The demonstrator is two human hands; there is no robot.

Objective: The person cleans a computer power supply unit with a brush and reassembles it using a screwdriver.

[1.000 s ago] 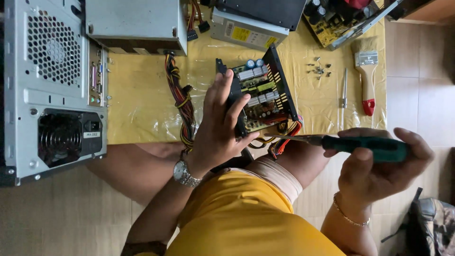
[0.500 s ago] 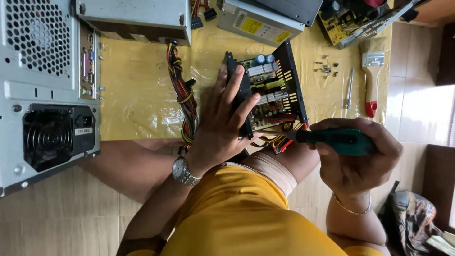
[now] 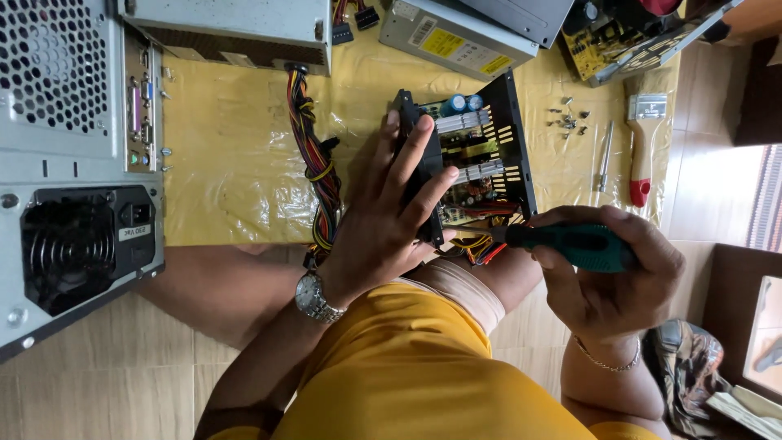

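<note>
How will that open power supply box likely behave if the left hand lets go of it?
The open power supply box seems stood on edge, steadied by the left hand, so it may tip. Its metal walls look stiff. The attached cable bundle looks floppy and could drag on it.

The power supply box in the middle of the frame is black painted metal, matt. The screwdriver has a green handle, smooth plastic or rubber. The sheet below is yellow plastic, glossy and wrinkled. At the left, the computer case is grey matt metal. The brush at the upper right has a wooden handle.
</note>
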